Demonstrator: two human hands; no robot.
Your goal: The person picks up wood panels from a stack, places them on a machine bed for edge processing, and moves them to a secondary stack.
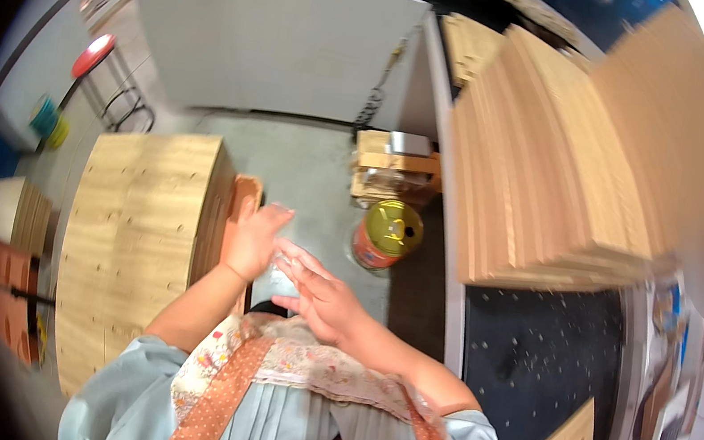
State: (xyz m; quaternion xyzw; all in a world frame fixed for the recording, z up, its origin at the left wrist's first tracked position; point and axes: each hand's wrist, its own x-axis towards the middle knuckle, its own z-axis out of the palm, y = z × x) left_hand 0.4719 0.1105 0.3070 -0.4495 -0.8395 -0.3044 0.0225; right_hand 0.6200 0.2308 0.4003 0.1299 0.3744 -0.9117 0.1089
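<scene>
Biggest thing I see: fanned stack of wooden panels (pixel 547 175) on the dark workbench (pixel 549 356) at right, sawdust specks on it. Next, lower stack of drilled wooden boards (pixel 134 234) at left, beside my left arm. Grey concrete floor (pixel 305 168) between them. Small wooden crate (pixel 394 176) on floor, yellow-lidded tin can (pixel 388 234) just in front of it. My left hand (pixel 255 238) and right hand (pixel 323 297) meet in front of my apron, both on a small clear plastic piece (pixel 281 273). Right fingers spread apart over it; left fingers curled, can't tell if clamped.
</scene>
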